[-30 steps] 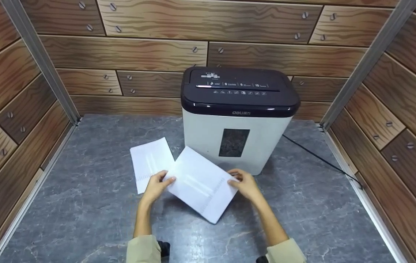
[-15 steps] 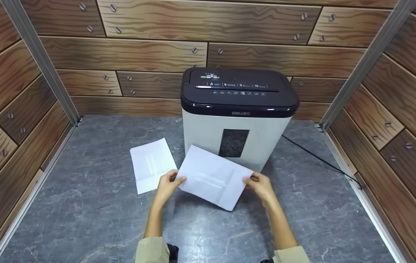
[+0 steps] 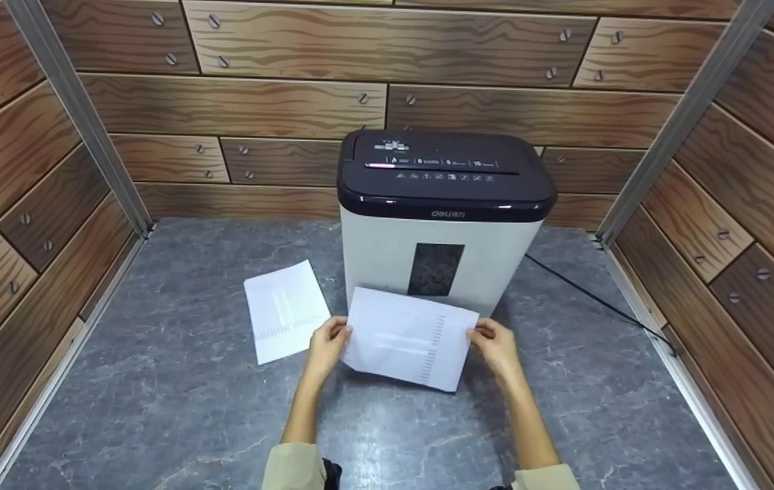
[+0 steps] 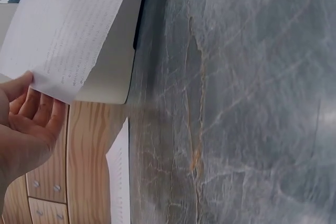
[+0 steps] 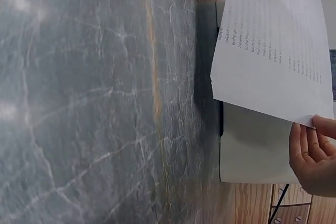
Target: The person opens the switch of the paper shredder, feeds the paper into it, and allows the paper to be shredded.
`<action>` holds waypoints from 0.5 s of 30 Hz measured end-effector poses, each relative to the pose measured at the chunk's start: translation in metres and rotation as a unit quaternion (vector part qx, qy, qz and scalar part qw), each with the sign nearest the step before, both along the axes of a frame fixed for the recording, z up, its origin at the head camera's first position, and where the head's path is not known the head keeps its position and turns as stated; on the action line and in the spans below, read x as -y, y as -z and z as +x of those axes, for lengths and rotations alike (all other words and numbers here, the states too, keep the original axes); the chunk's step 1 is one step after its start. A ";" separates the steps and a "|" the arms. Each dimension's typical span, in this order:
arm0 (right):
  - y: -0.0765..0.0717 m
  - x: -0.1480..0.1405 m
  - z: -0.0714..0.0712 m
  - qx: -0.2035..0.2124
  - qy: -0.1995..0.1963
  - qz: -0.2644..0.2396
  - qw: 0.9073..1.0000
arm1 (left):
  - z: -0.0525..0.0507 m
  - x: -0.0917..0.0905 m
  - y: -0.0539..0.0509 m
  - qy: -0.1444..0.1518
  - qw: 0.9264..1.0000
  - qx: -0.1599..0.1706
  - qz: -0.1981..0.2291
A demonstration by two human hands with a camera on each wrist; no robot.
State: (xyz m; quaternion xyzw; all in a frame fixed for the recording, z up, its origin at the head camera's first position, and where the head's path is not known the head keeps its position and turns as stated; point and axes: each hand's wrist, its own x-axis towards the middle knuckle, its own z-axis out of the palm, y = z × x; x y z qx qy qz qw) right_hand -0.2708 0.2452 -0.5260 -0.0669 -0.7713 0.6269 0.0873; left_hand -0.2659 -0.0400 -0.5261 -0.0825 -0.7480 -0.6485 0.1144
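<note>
The printed sheet (image 3: 404,340) has turned closer to level and shifted right, my left hand (image 3: 324,346) and right hand (image 3: 497,345) pinching opposite edges. It hides the lower front of the shredder (image 3: 489,252), just under the dark window (image 3: 436,270). Other paper (image 3: 285,309) lies by my left hand; a black cord (image 3: 591,292) trails toward the right plank wall (image 3: 744,231).

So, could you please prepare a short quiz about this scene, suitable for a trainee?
1. True or false: the left hand and the right hand both pinch the raised paper.
2. What stands just beyond the raised paper in the head view?
a) a lamp
b) a shredder
c) a chair
3. Fill in: in the head view, the other paper lies on the grey surface, toward the ____ side of the picture.

Key: 1 true; 2 b; 3 left.
</note>
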 end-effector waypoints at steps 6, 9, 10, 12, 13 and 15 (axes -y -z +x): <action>0.004 -0.003 0.000 -0.027 -0.001 0.047 0.999 | -0.012 0.000 0.023 -0.034 0.999 0.013 -0.022; 0.005 -0.004 0.001 -0.036 -0.001 0.044 0.998 | -0.012 -0.001 0.023 -0.057 0.998 0.005 -0.035; 0.005 -0.004 0.001 -0.038 0.000 0.039 0.999 | -0.012 -0.002 0.022 -0.066 0.997 0.001 -0.041; 0.004 -0.005 0.002 -0.037 0.001 0.027 0.999 | -0.011 -0.003 0.020 -0.086 0.995 -0.008 -0.057; 0.002 -0.005 0.002 -0.035 0.002 0.022 0.999 | -0.011 -0.004 0.018 -0.095 0.993 -0.012 -0.067; -0.001 -0.005 0.003 -0.034 0.006 0.021 0.999 | -0.011 -0.004 0.014 -0.107 0.991 -0.016 -0.083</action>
